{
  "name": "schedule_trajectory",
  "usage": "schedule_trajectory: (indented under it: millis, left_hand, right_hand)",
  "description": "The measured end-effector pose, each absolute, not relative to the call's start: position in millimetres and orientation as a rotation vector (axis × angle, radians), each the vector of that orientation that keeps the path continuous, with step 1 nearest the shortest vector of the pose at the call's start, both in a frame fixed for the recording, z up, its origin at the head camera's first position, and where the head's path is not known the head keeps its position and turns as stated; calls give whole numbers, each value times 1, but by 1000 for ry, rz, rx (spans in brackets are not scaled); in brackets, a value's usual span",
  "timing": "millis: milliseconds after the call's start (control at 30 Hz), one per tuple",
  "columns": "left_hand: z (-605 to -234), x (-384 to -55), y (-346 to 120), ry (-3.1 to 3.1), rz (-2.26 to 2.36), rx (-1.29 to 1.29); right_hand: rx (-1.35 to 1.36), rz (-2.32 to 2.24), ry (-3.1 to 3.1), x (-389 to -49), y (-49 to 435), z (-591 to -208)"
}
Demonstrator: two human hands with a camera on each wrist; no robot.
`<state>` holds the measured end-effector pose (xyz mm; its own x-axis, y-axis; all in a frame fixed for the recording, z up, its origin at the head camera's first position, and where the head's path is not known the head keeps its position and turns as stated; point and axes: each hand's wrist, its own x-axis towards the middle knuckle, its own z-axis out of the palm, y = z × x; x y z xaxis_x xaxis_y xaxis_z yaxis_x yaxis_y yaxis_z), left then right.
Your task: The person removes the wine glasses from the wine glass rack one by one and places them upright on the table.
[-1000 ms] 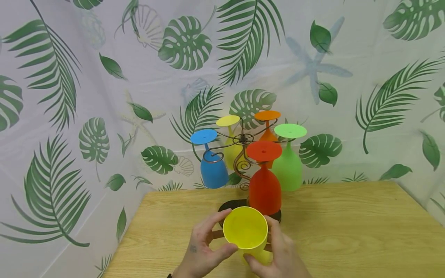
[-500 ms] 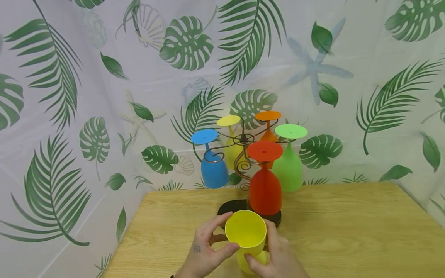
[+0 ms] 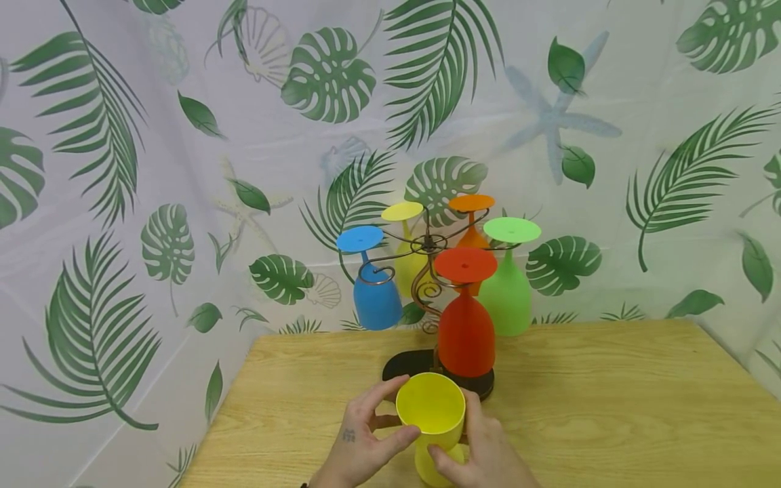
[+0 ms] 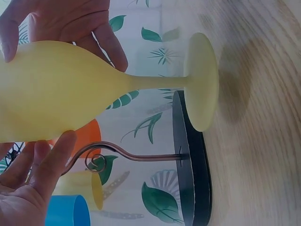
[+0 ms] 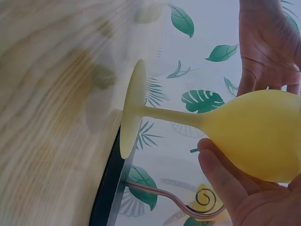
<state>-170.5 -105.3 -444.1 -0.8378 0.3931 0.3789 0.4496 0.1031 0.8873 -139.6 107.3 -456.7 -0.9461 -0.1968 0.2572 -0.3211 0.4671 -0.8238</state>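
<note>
Wooden tabletop [image 3: 610, 407] below; yellow goblet [image 3: 430, 412] between left fingers [image 3: 381, 392] and right fingers [image 3: 474, 416].

No text, label, brand or number can be read in any view. The only thing resembling writing is a small, greyish, blocky mark [image 3: 348, 435] on the skin of the person's left hand [image 3: 369, 437], too small and blurred to make out as characters.

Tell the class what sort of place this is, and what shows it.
Probably an indoor corner set up for tabletop work: a wood-grain table, a leaf-printed backdrop behind it, and a metal rack holding colourful upside-down goblets.
</note>
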Motion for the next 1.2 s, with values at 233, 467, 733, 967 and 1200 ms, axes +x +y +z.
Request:
schedule_trajectory:
  millis: [233, 467, 733, 967, 1200]
  left_hand:
    - [-447, -171, -104, -2333, -1886, -817]
    - [-451, -172, -104, -2348, -1887, -811]
    - [-455, -173, -106, -2357, -1910, -814]
    - [-458, -173, -106, -2373, -1912, -805]
    - [-462, -174, -106, -2388, -1904, -812]
  right_hand:
    - [425, 1485, -2657, -142, 107, -459]
    - [478, 1445, -2586, -142, 107, -469]
    - [438, 1404, -2614, -142, 105, -471]
    - [426, 1457, -2685, -143, 104, -471]
    - [395, 1496, -2725, -145, 103, -471]
